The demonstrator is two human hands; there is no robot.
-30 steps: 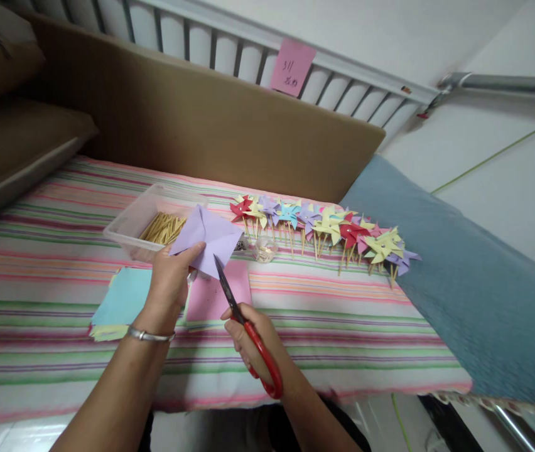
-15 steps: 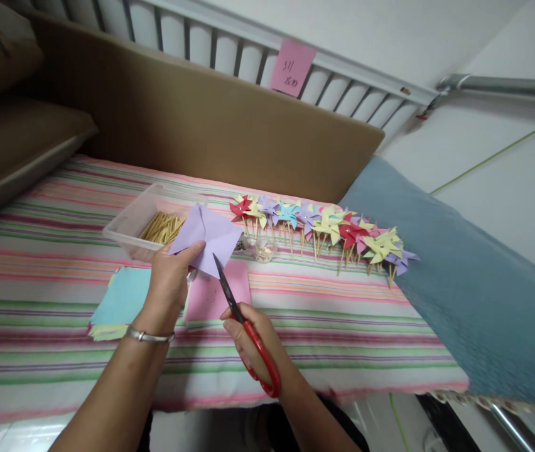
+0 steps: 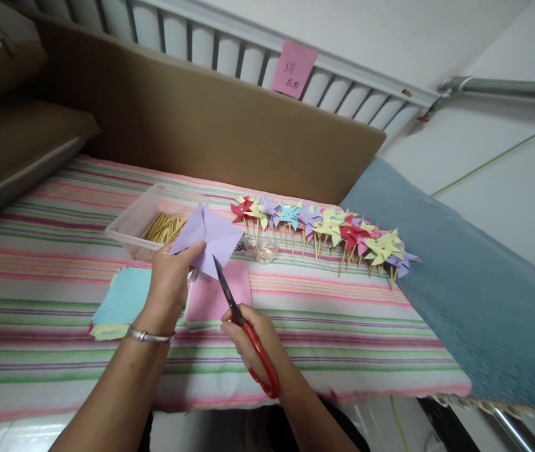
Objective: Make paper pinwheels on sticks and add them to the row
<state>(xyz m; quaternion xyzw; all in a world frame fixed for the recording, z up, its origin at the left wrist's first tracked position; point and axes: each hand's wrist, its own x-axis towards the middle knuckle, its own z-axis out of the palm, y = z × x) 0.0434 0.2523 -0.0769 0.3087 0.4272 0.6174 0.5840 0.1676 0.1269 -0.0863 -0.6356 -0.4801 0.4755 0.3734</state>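
Observation:
My left hand [image 3: 167, 285] pinches a creased purple paper square [image 3: 208, 237] and holds it up above the striped cloth. My right hand [image 3: 253, 339] grips red-handled scissors [image 3: 243, 326], whose dark blades point up at the paper's lower edge and touch it. Under the paper lie a pink sheet [image 3: 218, 292] and a light blue sheet [image 3: 124, 295] on top of a yellow one.
A clear plastic tray [image 3: 147, 220] of wooden sticks stands behind my left hand. A row of several coloured paper pinwheels [image 3: 324, 229] lies to the right, with a small clear cup [image 3: 265, 249] beside it. A brown board [image 3: 211, 132] stands at the back, a blue cloth [image 3: 475, 295] on the right.

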